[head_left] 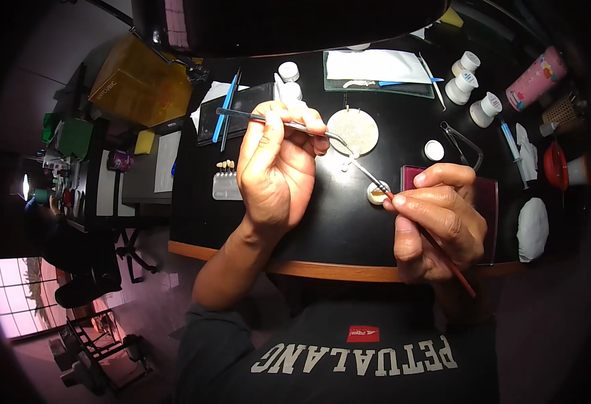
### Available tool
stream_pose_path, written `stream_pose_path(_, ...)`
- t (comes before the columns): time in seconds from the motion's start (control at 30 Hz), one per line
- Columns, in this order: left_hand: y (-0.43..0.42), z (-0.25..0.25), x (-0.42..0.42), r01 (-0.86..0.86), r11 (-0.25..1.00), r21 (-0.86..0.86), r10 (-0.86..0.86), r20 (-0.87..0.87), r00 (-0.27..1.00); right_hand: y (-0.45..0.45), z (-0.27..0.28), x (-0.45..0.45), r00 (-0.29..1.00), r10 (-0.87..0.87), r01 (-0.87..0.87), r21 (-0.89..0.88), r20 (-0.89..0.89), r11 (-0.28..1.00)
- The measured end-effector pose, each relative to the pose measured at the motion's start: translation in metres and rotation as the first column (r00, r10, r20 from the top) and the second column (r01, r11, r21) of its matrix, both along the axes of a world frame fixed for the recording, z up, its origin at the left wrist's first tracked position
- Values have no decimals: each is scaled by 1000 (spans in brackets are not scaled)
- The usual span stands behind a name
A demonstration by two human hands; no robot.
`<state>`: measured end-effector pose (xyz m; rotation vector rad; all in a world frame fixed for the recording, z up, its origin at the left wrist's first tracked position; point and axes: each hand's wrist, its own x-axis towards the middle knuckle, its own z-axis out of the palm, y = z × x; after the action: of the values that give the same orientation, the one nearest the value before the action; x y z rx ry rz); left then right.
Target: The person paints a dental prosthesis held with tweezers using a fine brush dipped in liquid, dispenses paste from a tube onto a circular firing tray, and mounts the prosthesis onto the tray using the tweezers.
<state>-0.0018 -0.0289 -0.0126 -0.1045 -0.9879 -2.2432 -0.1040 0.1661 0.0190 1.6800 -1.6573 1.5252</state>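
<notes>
My left hand (278, 165) is closed around metal curved tweezers (299, 126), whose tips point right over the table. Pinched in my right hand (440, 222) is a thin red-handled brush (428, 240). The brush's pale tip meets or nearly meets a small whitish piece at the tweezer tips; that piece is too small to name, and I cannot tell whether the tips grip it. Just beyond the tips lies a round beige honeycomb tray (355, 131). Below the brush, a small open jar (376, 194) stands partly hidden near my right fingertips.
Several white jars (462, 87) stand at back right, near a pink bottle (537, 77). A metal caliper (462, 145) and white lid (433, 149) lie right of the tray. Tooth shade samples (226, 180) sit left. A dark lamp (289, 23) hangs above; another person (46, 222) is far left.
</notes>
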Motion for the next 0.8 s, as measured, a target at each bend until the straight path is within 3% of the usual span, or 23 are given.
stream_pose_path(0.1, 0, 1, 0, -2, 1000, 10, 2, -23, 1000, 0, 3, 1, 1000, 16, -16, -3, 1, 1000)
stream_pose_path(0.33, 4, 2, 3, -213, 941, -262, 193, -101, 976, -1, 2, 1, 999, 26, -26, -7, 43, 1000)
stream_pose_path(0.43, 8, 4, 4, -228, 920, -319, 209, -92, 974, -1, 2, 1, 998, 31, -31, -7, 53, 1000)
stream_pose_path(0.8, 7, 5, 5, -222, 920, -322, 204, -89, 975, -1, 1, 3, 999, 19, -20, 32, 48, 999)
